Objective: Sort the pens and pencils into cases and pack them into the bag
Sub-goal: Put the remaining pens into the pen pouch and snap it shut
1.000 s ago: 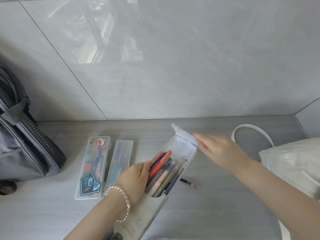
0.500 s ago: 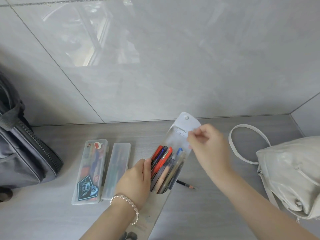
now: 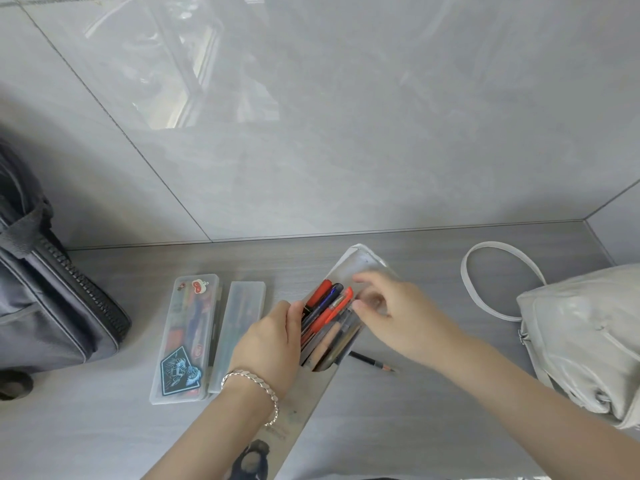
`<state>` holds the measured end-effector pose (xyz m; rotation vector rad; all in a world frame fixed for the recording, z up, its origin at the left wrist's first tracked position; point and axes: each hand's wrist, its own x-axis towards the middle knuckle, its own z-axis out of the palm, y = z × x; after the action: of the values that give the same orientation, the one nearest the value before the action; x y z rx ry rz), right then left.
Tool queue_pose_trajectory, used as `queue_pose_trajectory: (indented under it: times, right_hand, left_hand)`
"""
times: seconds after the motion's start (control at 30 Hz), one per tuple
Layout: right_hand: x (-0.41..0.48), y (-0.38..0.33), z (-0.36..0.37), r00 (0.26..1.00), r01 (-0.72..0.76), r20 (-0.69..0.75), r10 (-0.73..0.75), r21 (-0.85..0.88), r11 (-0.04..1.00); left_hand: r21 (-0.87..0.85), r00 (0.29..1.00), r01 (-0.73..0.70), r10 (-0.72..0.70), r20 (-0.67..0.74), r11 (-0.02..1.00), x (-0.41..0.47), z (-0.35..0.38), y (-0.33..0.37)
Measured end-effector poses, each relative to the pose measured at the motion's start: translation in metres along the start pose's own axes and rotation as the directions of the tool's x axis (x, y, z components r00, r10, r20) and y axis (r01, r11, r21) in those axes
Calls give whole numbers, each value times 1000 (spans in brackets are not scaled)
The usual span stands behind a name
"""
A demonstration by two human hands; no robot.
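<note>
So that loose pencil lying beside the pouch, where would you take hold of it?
Pinch the pencil mid-shaft from straight above, fingers on either side across its length. It lies flat on the table, so nothing can get beneath it, and its left end is hidden behind the pen pouch, leaving only the stretch toward the sharpened tip free.

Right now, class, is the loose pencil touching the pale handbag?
Apart. The head view shows the loose pencil ending on bare tabletop, with the right forearm crossing between it and the pale handbag.
</note>
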<state>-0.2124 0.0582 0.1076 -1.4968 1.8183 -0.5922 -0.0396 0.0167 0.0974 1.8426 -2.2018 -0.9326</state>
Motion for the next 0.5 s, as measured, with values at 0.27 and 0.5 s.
queue_pose_trajectory:
  times: [0.27,0.5]
  right_hand:
    - [-2,-3,15,972,56,-235,-7,204,977]
    - [4,-4,30,923,-12,-370,104,243,970]
  left_hand:
    - [-21,1000,-17,16,-18,1000,-1,7,6]
    - [-68,1000,-24,24,-6,997,-5,9,14]
